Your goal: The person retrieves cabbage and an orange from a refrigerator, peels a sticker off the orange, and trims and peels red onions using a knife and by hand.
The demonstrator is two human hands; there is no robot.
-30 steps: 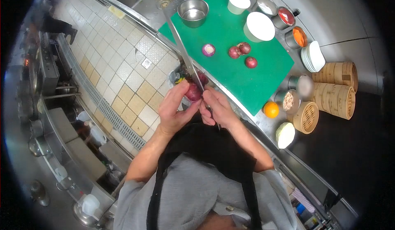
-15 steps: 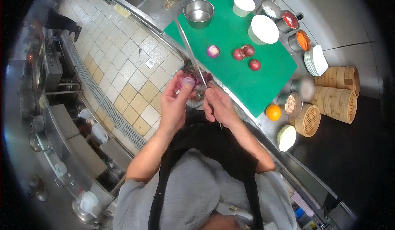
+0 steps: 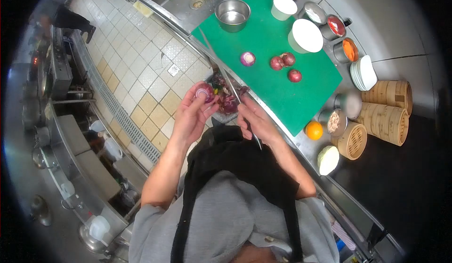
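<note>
My left hand point(image 3: 192, 115) is closed around a red onion point(image 3: 204, 92) whose cut, ringed end faces up. In my right hand point(image 3: 255, 118) is a long knife point(image 3: 220, 67), its blade slanting up and left past the edge of the green cutting board point(image 3: 278, 96). Below both hands stands a bin point(image 3: 230, 118) with dark red onion skins point(image 3: 227, 104) and other scraps in it. One peeled onion point(image 3: 247, 59) and several unpeeled red onions point(image 3: 277, 63) lie on the board.
A steel bowl point(image 3: 232, 15) and white bowls point(image 3: 305, 36) stand on the board. Along the wall are steel containers point(image 3: 346, 50), stacked white dishes point(image 3: 363, 73) and bamboo steamers point(image 3: 382, 122). An orange point(image 3: 314, 130) sits at the counter's right. Someone in dark trousers point(image 3: 70, 18) is across the aisle.
My left hand has moved left and slightly down with the onion, away from the knife. The knife has tilted further left, and more of the bin's scraps show between my hands.
</note>
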